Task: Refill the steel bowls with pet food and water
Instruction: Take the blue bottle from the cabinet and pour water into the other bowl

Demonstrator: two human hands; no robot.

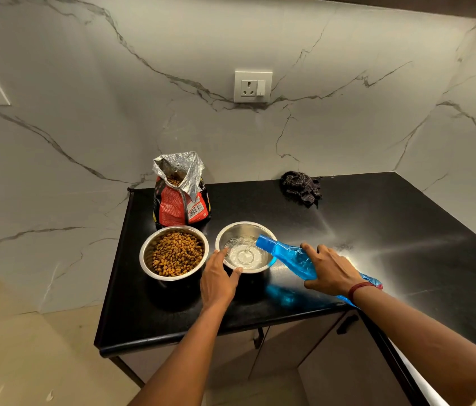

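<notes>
Left hand [219,281]: spread wide, forefinger and thumb resting against the near rim of the water bowl [245,223].
Right hand [330,272]: wrapped over the blue bottle [289,256].
Bottle: tilted, long axis running near-right to far-left, mouth aimed down-left over the bowl, a thin stream falling.
Water bowl: on the black countertop [377,224], shallowly filled; likely more to pour.
Food bowl [143,253]: just left, heaped with kibble [176,253]; that part looks done.
Food bag [181,200]: behind, upright, open.
Cloth [301,186]: far right, crumpled.
</notes>
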